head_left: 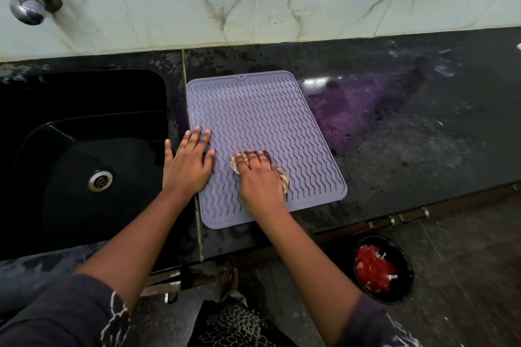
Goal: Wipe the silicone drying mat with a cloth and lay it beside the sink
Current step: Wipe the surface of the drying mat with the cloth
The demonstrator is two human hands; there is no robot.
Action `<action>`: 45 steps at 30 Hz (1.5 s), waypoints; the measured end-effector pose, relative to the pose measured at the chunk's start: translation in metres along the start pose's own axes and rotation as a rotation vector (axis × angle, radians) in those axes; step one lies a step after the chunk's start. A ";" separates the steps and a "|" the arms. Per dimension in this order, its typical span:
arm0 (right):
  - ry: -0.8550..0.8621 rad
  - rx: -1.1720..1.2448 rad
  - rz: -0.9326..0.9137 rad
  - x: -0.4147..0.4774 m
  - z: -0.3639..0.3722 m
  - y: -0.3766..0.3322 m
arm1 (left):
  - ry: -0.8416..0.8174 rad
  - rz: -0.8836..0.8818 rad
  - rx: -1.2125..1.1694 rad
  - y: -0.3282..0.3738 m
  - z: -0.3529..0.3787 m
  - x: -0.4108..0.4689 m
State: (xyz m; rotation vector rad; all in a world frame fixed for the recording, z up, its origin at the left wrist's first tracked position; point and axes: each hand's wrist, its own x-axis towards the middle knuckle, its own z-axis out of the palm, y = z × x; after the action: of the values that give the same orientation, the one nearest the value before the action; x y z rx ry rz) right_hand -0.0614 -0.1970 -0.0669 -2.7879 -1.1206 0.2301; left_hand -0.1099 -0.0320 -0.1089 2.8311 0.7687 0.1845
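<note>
1. Nearest, on the floor at the right below the tabletop edge, a black bowl (383, 269) holds red scraps; it plays no part in the task.
2. The right hand (260, 177) presses a crumpled beige cloth (283, 179) flat against the near half of the silicone drying mat (253, 110), fingers curled over the cloth.
3. The left hand (187, 162) lies open with fingers spread, pinning the mat's left edge.
4. The mat lies flat on the dark tabletop (394, 135), just right of the black sink (84, 149), so its placement looks done already.
5. Wiping seems underway; the far half of the mat probably remains to be wiped.
6. Farthest left, a chrome tap (26, 5) juts from the tiled wall.
</note>
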 end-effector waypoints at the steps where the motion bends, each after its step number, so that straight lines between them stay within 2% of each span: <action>1: -0.003 -0.006 0.006 -0.011 0.003 0.002 | 0.000 -0.001 -0.005 0.000 0.000 0.000; 6: -0.067 0.010 -0.053 -0.072 -0.002 0.009 | -0.007 0.005 0.002 0.000 0.000 0.000; 9: -0.078 0.162 -0.036 -0.064 -0.022 0.022 | -0.003 0.007 0.000 0.000 -0.001 0.000; 12: 0.079 0.238 0.033 -0.034 -0.031 0.032 | -0.005 0.009 -0.003 -0.001 0.000 0.000; 14: 0.104 0.203 0.032 -0.013 -0.023 0.032 | -0.003 0.008 -0.003 -0.001 0.000 0.000; 17: 0.006 0.047 -0.001 -0.003 -0.008 0.028 | 0.000 0.010 0.001 -0.001 0.001 0.001; 23: -0.029 0.052 -0.093 -0.057 -0.012 0.035 | 0.004 0.013 -0.008 -0.002 0.002 0.001; 25: -0.082 0.190 -0.077 -0.063 -0.027 0.045 | 0.006 0.017 -0.005 -0.002 0.001 0.001; 27: -0.125 0.581 0.057 -0.056 -0.041 0.051 | 0.003 0.018 -0.009 -0.002 0.001 0.001; 29: 0.018 0.923 0.105 -0.038 -0.043 0.052 | 0.003 0.015 -0.008 -0.001 0.001 0.001; 30: 0.095 0.948 0.072 -0.027 -0.040 0.049 | 0.005 0.016 -0.007 -0.001 0.001 0.001; 32: 0.134 0.828 -0.006 -0.009 -0.028 0.038 | 0.009 0.018 -0.004 -0.002 0.001 0.001; 35: 0.093 0.298 -0.035 0.006 0.004 0.019 | 0.013 0.019 -0.001 -0.001 0.001 0.001; 36: 0.117 0.203 -0.041 0.006 0.012 0.015 | 0.013 0.018 0.002 -0.001 0.001 0.001; 40: 0.156 0.148 -0.017 -0.007 0.018 0.009 | 0.005 0.007 0.001 -0.002 0.001 0.001; 45: 0.059 0.062 -0.030 -0.058 0.014 0.005 | 0.003 0.005 -0.010 -0.001 0.000 0.001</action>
State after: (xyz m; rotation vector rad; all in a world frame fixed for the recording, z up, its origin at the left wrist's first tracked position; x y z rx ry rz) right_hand -0.1021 -0.2397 -0.0765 -2.7033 -1.1215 0.1747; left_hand -0.1092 -0.0307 -0.1087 2.8243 0.7596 0.1934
